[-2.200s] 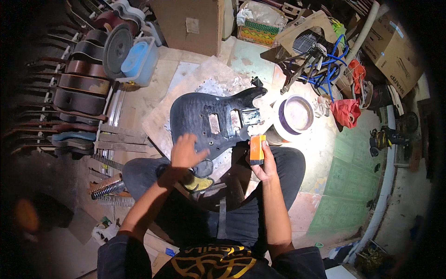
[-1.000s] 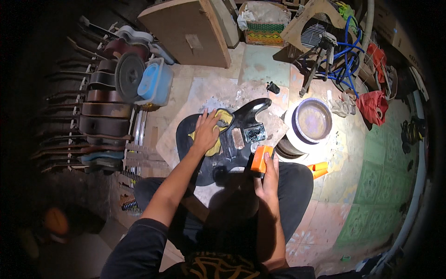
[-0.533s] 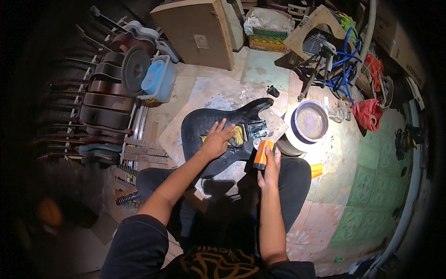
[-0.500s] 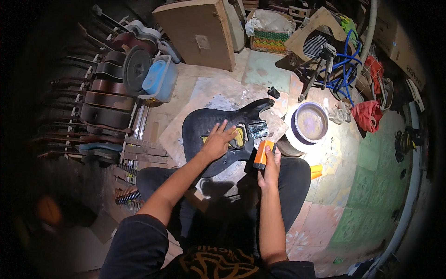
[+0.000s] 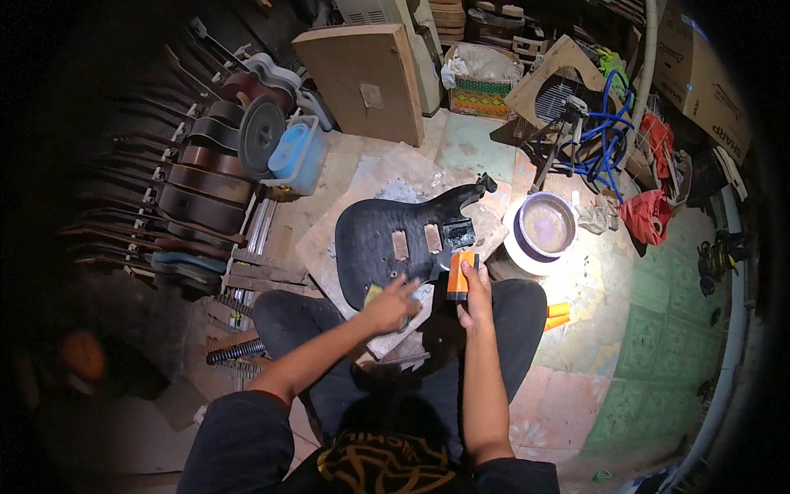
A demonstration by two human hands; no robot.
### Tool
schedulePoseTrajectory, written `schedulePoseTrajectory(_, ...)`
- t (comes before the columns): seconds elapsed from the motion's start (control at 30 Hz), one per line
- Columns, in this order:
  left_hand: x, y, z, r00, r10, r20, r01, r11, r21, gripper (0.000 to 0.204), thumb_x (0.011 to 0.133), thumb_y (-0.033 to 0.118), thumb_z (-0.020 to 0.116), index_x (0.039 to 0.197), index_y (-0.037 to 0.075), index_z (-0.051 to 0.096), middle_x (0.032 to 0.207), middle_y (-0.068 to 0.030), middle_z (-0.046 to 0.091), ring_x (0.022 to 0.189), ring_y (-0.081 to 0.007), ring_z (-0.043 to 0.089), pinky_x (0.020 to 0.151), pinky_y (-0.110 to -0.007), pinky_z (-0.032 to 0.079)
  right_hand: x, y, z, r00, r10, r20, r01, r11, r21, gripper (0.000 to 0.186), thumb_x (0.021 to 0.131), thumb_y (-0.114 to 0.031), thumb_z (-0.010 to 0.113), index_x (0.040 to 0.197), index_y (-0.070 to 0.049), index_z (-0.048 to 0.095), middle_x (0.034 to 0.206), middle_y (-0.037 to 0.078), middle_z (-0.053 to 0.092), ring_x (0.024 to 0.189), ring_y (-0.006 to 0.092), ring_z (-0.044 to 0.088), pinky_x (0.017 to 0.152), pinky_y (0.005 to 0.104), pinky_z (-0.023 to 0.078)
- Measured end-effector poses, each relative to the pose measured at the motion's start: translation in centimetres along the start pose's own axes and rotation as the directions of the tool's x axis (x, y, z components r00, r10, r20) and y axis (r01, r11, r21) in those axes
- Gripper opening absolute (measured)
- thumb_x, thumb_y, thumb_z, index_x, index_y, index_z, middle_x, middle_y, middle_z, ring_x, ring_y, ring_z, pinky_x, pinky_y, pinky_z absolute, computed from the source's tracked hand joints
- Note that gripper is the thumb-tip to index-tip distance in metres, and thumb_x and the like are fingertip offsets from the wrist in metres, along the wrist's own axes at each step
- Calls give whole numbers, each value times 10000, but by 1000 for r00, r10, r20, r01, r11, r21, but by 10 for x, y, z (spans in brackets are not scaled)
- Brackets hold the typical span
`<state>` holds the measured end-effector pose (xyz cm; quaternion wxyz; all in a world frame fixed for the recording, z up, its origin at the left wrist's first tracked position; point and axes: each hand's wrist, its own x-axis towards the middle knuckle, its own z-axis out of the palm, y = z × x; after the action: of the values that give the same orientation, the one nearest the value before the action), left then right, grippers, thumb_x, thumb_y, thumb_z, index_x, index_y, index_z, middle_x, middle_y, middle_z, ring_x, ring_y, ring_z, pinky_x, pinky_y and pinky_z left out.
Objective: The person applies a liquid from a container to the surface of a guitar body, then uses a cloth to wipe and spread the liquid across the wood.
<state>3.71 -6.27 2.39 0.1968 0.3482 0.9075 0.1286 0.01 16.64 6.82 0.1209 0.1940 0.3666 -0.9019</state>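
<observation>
A black electric guitar body (image 5: 370, 247) lies on a dusty board (image 5: 487, 246). Motion blurs my left hand (image 5: 388, 305), closed on a yellow cloth (image 5: 373, 293) at the guitar body's lower edge. My right hand (image 5: 472, 306) grips an upright orange block with a dark end (image 5: 459, 276), just below the neck pocket. The two cut-outs in the body are uncovered.
Guitars (image 5: 197, 210) line the left beside a blue-lined plastic tub (image 5: 292, 160). A brown panel (image 5: 362, 82) leans at the back. A purple bowl (image 5: 545, 222), blue hose (image 5: 601, 173), red bag (image 5: 643, 218) and orange pieces (image 5: 556, 317) are on the right.
My left hand and the cloth have moved from the middle of the guitar body down toward me to its lower edge, exposing the cut-outs. My right hand still holds the orange block.
</observation>
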Motion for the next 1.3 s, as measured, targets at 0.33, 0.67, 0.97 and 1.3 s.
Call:
schedulePoseTrajectory(0.33,-9,71,-25,735,-671,-94,-344,-249,-905,585,985,60,373,1569,34,366,1492,-151,519,1418,-227,440,1161,-329,357,-33,6,24,826,364,431,-174,891,-419,510,847,-87,784,1305,-55,561,1208,55,627,1139,168,582,1018,333,460)
schedulePoseTrajectory(0.67,34,-111,-40,571,-644,-508,352,752,-557,637,1113,378,264,1599,-26,186,1665,-221,213,1543,-425,165,1249,-531,88,-32,-49,9,934,118,337,-56,980,-190,613,766,-153,825,1309,-34,567,1238,71,623,1197,194,572,1070,339,421)
schedulePoseTrajectory(0.97,129,-132,-59,802,-456,-387,505,863,30,870,1000,598,433,1569,-41,276,1654,-215,255,1558,-350,176,1246,-542,129,-43,-105,-32,988,-127,84,120,989,90,936,614,-371,962,1321,0,475,1089,92,643,928,198,672,800,313,569)
schedulePoseTrajectory(1.3,80,-11,-24,932,21,-362,-24,1000,-2,884,924,544,598,1528,-49,344,1614,-240,319,1525,-388,258,1241,-535,180,-35,-102,-29,988,-85,131,79,995,55,950,608,-339,962,1348,-14,463,1086,79,635,966,186,660,846,309,558)
